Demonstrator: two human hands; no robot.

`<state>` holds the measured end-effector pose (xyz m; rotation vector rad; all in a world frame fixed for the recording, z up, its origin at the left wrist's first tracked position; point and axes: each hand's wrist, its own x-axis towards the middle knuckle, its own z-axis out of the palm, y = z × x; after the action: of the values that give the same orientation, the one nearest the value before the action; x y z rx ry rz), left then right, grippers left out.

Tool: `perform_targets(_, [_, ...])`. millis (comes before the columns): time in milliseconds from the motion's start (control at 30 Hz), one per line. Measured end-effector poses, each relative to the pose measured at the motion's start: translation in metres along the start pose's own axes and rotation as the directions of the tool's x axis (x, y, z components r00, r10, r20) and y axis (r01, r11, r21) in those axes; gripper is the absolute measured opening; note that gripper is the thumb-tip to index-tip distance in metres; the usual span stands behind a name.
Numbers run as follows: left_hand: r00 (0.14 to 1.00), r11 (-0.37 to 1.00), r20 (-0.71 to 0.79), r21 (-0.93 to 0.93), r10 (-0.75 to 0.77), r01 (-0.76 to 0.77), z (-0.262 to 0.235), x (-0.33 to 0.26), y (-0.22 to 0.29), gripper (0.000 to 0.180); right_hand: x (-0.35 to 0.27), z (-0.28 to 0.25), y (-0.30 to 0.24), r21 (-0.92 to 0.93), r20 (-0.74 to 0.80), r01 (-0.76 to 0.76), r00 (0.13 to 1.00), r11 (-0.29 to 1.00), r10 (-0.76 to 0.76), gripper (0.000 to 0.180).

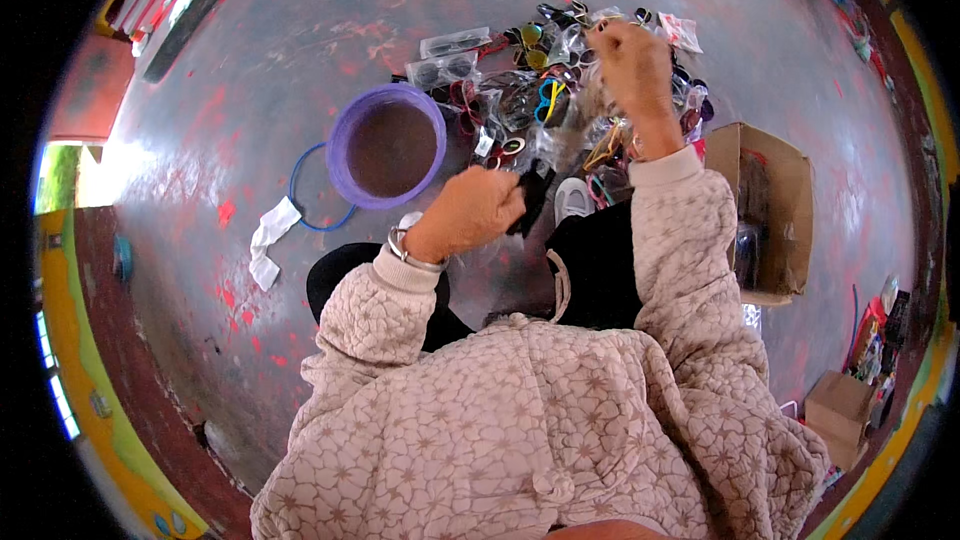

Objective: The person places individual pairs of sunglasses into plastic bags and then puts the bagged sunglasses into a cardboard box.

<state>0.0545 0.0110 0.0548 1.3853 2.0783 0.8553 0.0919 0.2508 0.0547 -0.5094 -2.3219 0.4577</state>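
Note:
My left hand is closed, fingers curled, in front of my knees. A dark black item sticks out from its fingers; blur hides what kind it is. Farther out and to the right, my right hand is raised over a pile of sunglasses, its fingers pinched together. A smeared, clear-looking streak hangs below it, and what it grips cannot be made out. Many of the glasses lie in clear plastic sleeves. Yellow-lensed sunglasses and a blue-and-yellow pair stand out among them.
A purple tub with a brown inside stands left of the pile. Beside it lie a blue hoop and a crumpled white cloth. An opened cardboard box with packed contents stands at my right. My shoe touches the pile's near edge.

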Motion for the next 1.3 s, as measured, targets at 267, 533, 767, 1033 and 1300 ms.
perform_targets(267, [0.994,0.993,-0.097,0.094,-0.059,0.068,0.0,0.004,-0.007,0.023,-0.009,-0.009,-0.004,0.474,0.423,-0.128,0.901,0.871,-0.098,0.024])
perform_targets(533, [0.985,0.887,0.139,-0.435,-0.103,0.154,-0.013,0.003,-0.011,0.026,-0.005,-0.007,-0.025,0.408,0.485,-0.389,0.859,0.826,0.164,0.018])
perform_targets(767, [0.986,0.931,0.145,-0.343,-0.083,0.129,-0.014,0.003,-0.006,0.026,-0.005,-0.014,-0.018,0.317,0.546,-0.595,0.751,0.739,0.37,0.019])
perform_targets(1033, [0.986,0.75,0.065,-0.642,-0.151,0.157,-0.011,-0.003,-0.008,0.027,-0.002,-0.001,0.001,0.185,0.388,-0.312,0.894,0.932,0.223,0.018])
perform_targets(1300, [0.998,0.998,-0.02,-0.004,0.06,-0.06,-0.012,0.004,-0.016,0.022,-0.021,-0.016,-0.05,0.316,0.344,0.033,0.928,0.948,-0.147,0.02])
